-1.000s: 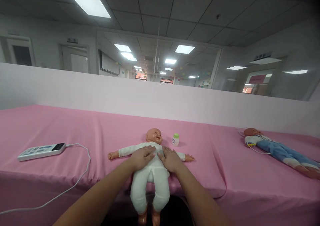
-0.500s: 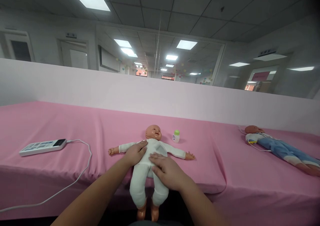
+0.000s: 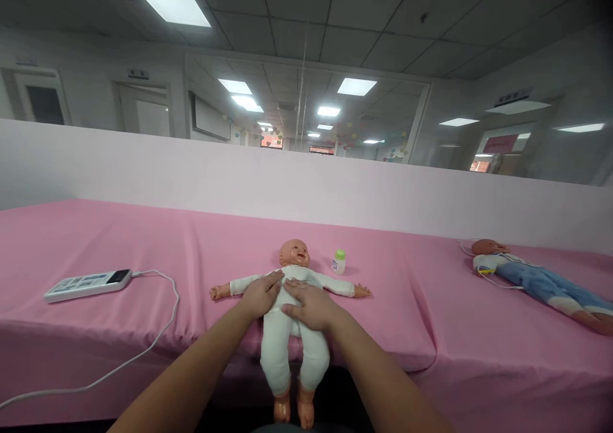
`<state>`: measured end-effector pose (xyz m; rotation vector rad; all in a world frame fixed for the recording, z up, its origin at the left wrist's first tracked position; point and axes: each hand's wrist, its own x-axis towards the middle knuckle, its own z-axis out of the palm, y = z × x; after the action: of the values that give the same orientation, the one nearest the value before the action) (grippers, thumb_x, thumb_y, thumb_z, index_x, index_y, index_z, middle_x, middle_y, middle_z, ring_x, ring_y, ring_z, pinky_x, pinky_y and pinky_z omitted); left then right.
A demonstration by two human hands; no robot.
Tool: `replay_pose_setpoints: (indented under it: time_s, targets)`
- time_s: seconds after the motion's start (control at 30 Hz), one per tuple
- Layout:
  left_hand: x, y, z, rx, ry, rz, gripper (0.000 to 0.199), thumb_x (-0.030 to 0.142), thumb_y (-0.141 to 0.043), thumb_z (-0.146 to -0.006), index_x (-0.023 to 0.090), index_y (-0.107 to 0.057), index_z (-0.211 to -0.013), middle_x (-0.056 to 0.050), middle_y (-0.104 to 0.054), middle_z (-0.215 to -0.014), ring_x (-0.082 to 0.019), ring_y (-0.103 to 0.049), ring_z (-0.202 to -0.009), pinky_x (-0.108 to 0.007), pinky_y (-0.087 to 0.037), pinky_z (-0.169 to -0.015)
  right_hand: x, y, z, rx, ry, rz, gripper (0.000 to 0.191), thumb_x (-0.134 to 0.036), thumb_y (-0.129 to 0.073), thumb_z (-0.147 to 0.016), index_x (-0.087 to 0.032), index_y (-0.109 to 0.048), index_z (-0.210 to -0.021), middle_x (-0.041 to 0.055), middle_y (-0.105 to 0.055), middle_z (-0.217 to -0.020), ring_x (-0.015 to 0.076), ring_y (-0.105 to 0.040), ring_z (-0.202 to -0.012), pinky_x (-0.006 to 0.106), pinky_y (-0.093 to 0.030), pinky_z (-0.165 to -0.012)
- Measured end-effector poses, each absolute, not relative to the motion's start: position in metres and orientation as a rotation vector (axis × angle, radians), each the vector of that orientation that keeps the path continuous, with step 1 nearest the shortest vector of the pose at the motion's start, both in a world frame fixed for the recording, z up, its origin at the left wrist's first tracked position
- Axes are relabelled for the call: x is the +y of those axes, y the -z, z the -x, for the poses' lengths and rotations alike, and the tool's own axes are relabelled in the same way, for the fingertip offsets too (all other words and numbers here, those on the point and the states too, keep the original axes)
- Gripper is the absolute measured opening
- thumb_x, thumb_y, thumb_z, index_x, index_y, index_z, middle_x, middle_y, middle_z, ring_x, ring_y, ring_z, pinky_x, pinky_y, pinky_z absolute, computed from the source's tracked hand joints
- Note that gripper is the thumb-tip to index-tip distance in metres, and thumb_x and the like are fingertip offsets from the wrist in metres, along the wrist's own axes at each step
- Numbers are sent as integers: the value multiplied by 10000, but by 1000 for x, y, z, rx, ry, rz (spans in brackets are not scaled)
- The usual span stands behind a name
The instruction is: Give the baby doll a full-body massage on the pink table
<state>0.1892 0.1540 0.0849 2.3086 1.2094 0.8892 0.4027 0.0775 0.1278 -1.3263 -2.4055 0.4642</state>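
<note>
A baby doll (image 3: pixel 297 350) in a white suit lies on its back on the pink sheet, arms stretched out sideways, legs hanging over the front edge toward me. My left hand (image 3: pixel 262 294) rests flat on the left side of its torso. Beside it, my right hand (image 3: pixel 310 304) lies with fingers extended across the chest and belly. Both hands press on the cloth without gripping anything. Part of the doll's torso is hidden under them. A small bottle with a green cap (image 3: pixel 339 262) stands to the right of the doll's head.
On the left lies a white handheld device (image 3: pixel 89 286) with a white cable (image 3: pixel 163 327) trailing off the front edge. A second doll (image 3: pixel 536 280) in blue and white lies at the right. Behind the pink-covered table (image 3: pixel 383 324) runs a white partition (image 3: pixel 268 181) below glass.
My right hand has slid up the doll's torso, closer to my left hand. The doll's legs have shifted slightly to the right. My left hand stays on the torso.
</note>
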Motion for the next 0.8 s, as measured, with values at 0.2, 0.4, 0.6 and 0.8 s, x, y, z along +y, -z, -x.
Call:
replay_pose_setpoints:
  time_s: [0.2,0.4,0.6,0.8]
  targets:
    - [152,-86,-189,1225,-892,-2307,591,399,-402,-1001,134,-611,-1485,-85,-542,-1570,-249,-494,-1482,-415,-338,-1282,87,-118,-413,-2334,-476,1386,835,-612,-538,-1015,-120,-320,-1654,129,-235,-1724,285,-169,-1623,480,-79,-1333]
    - [154,-85,-190,1212,-901,-2331,569,400,-412,-1009,140,-632,-1465,-84,-559,-1555,-251,-511,-1469,-405,-340,-1281,101,-103,-446,-2061,-563,1622,842,-641,-447,-1045,-88,-290,-1660,159,-239,-1724,282,-221,-1610,442,-170,-1317]
    - [156,-83,-193,1231,-911,-2306,577,380,-450,-980,143,-623,-1477,-78,-574,-1545,-262,-523,-1459,-397,-345,-1278,94,-100,-471,-2013,-355,1684,525,-538,-537,-1017,-171,-651,-1374,149,-618,-1478,308,-553,-1379,421,-397,-1154]
    - [147,-98,-196,1273,-900,-2254,639,502,-480,-987,119,-608,-1482,-121,-549,-1566,-314,-505,-1469,-453,-366,-1261,86,-110,-503,-1801,-244,2016,463,-559,-602,-944,-168,-729,-1156,179,-703,-1302,351,-634,-1231,411,-448,-1008]
